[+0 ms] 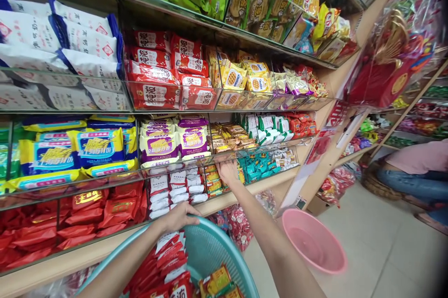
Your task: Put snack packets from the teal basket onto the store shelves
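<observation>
My left hand [180, 218] is closed over the rim of a teal plastic basket [217, 244]. Inside the basket lie red-and-white packets [164, 260] and a few yellow-green packets [217, 283]. My right hand [228, 171] reaches into the lower shelf, at the compartment of yellow-green packets [212, 179]; its fingertips are hidden behind the shelf edge and packets. White packets [178, 187] fill the compartment to its left, and teal packets [261, 166] the one to its right.
Glass-fronted shelves [168, 111] packed with snacks span the view. A pink basin [313, 242] stands on the floor at the right. Bagged goods [240, 228] sit under the shelf. A person in jeans [406, 183] is at the far right.
</observation>
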`<action>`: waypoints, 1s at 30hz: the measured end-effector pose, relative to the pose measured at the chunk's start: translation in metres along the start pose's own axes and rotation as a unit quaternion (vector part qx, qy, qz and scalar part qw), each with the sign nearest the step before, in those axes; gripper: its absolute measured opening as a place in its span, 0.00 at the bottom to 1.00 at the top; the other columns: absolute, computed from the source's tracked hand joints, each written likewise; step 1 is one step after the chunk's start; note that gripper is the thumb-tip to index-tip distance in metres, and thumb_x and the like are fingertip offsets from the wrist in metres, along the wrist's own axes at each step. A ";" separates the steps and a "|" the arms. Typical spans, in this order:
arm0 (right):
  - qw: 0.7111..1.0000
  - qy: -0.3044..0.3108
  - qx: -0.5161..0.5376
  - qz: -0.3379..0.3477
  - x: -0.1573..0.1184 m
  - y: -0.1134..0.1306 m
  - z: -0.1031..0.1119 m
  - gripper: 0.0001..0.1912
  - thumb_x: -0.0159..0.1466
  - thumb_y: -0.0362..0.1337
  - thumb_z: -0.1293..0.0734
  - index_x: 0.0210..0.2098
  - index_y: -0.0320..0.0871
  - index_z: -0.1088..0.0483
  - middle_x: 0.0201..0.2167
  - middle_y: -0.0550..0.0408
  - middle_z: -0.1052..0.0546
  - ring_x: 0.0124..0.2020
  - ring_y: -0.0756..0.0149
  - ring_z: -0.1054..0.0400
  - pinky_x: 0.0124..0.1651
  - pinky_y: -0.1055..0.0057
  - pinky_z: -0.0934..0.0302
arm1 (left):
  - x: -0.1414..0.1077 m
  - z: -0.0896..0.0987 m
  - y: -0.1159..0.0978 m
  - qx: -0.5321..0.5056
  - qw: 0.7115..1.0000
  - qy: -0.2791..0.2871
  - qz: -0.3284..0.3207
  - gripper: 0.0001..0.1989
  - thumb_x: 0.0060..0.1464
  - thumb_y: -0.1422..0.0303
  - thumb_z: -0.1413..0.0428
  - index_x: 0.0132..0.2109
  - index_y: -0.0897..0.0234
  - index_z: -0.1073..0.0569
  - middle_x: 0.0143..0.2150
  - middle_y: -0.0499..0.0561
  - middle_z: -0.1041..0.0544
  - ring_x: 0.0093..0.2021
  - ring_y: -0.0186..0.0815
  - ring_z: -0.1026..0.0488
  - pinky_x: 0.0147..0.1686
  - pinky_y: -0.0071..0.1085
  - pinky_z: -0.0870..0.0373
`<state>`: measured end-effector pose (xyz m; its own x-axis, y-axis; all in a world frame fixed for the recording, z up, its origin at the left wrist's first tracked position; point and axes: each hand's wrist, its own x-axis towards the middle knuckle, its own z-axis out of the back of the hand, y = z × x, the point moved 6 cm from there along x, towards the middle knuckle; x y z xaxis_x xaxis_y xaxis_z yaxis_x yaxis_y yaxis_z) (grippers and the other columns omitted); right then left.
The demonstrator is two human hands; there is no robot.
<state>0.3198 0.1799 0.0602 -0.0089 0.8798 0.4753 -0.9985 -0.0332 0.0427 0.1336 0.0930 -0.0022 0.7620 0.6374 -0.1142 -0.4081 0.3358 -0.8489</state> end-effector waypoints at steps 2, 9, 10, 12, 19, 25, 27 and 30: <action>1.000 -0.010 0.003 -0.014 0.000 -0.006 -0.001 0.24 0.67 0.40 0.52 0.37 0.37 0.27 0.39 0.39 0.23 0.45 0.52 0.34 0.57 0.50 0.60 | 0.000 0.000 0.001 0.000 1.000 -0.002 0.003 0.18 0.45 0.56 0.43 0.34 0.68 0.21 0.26 0.48 0.26 0.27 0.31 0.37 0.27 0.23 0.42; 0.992 -0.065 0.037 -0.101 -0.001 -0.017 -0.006 0.21 0.65 0.39 0.48 0.44 0.35 0.29 0.46 0.36 0.27 0.53 0.49 0.40 0.59 0.50 0.64 | -0.002 0.000 -0.001 0.002 1.000 -0.001 0.010 0.18 0.45 0.55 0.43 0.31 0.68 0.21 0.23 0.46 0.29 0.24 0.29 0.40 0.25 0.23 0.43; 0.988 -0.075 0.046 -0.126 -0.001 -0.019 -0.007 0.21 0.64 0.39 0.47 0.45 0.34 0.30 0.47 0.35 0.28 0.53 0.48 0.41 0.58 0.49 0.63 | -0.002 0.000 -0.001 0.003 1.000 0.000 0.008 0.18 0.45 0.55 0.43 0.31 0.68 0.21 0.23 0.46 0.29 0.24 0.30 0.40 0.25 0.23 0.43; 0.978 -0.090 0.069 -0.177 0.001 -0.022 -0.011 0.21 0.63 0.40 0.45 0.46 0.33 0.30 0.47 0.33 0.29 0.53 0.45 0.42 0.55 0.48 0.58 | -0.002 0.000 0.000 0.003 1.000 -0.001 0.001 0.18 0.45 0.55 0.43 0.31 0.68 0.21 0.23 0.46 0.30 0.24 0.30 0.40 0.25 0.23 0.44; 0.944 -0.122 0.144 -0.269 0.014 -0.024 -0.021 0.15 0.57 0.37 0.42 0.37 0.35 0.29 0.41 0.34 0.27 0.49 0.42 0.39 0.50 0.47 0.52 | -0.001 0.001 0.005 0.024 1.000 -0.009 -0.009 0.16 0.46 0.56 0.43 0.31 0.66 0.21 0.23 0.45 0.30 0.25 0.30 0.40 0.25 0.23 0.44; 0.932 -0.149 0.166 -0.285 0.017 -0.020 -0.028 0.15 0.55 0.38 0.42 0.37 0.36 0.30 0.42 0.34 0.28 0.50 0.41 0.40 0.51 0.42 0.54 | -0.002 0.001 0.000 0.017 1.000 -0.011 0.000 0.16 0.45 0.56 0.43 0.31 0.66 0.20 0.23 0.45 0.29 0.25 0.30 0.40 0.25 0.24 0.45; 0.929 -0.152 0.168 -0.293 0.018 -0.020 -0.031 0.14 0.55 0.38 0.42 0.36 0.37 0.31 0.42 0.33 0.28 0.49 0.40 0.40 0.51 0.41 0.55 | -0.002 0.001 -0.001 0.011 1.000 -0.013 -0.001 0.16 0.44 0.57 0.43 0.31 0.66 0.20 0.24 0.45 0.29 0.26 0.30 0.40 0.26 0.24 0.44; 0.926 -0.154 0.169 -0.300 0.020 -0.020 -0.034 0.13 0.56 0.37 0.42 0.35 0.38 0.31 0.42 0.33 0.28 0.49 0.41 0.40 0.51 0.41 0.55 | -0.001 0.001 0.001 0.013 1.000 -0.016 0.001 0.14 0.44 0.59 0.43 0.30 0.67 0.21 0.22 0.45 0.30 0.25 0.30 0.41 0.25 0.24 0.45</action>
<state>0.3380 0.2145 0.0387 0.6098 0.6132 0.5021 -0.7445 0.2259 0.6282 0.1316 0.0931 -0.0018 0.7447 0.6598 -0.1000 -0.4232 0.3510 -0.8353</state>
